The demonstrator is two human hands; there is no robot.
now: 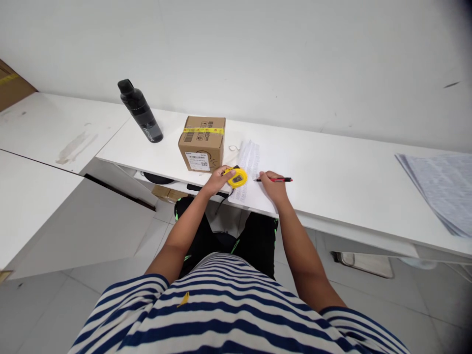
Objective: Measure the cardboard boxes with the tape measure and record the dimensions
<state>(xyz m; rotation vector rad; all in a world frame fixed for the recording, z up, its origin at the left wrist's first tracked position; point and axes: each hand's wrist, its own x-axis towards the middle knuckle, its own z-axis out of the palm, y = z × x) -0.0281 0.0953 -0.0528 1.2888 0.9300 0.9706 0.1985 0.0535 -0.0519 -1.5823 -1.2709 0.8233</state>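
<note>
Grips a yellow tape measure [238, 178] in the left hand [217, 179] at the worktop's [332, 162] near edge; pinches a red pen [277, 179] in the right hand [273, 188].

Between bottle and box: a gap of bare white table [332, 167] is left between the tilted black bottle [140, 111] and the cardboard box [202, 143].
Behind the box: a strip of tabletop is kept open up to the wall.
Near edge, centre: the way is blocked by the left hand [217, 178] closed on the yellow tape measure [237, 177], just beside the box, and by the right hand [272, 184] gripping the red pen [275, 179].
Between the hands: only the flat printed sheet [248, 160] is found.
Right of the pen: a wide bare stretch is offered.
Far right: the tabletop is taken up by a stack of papers [438, 189].
</note>
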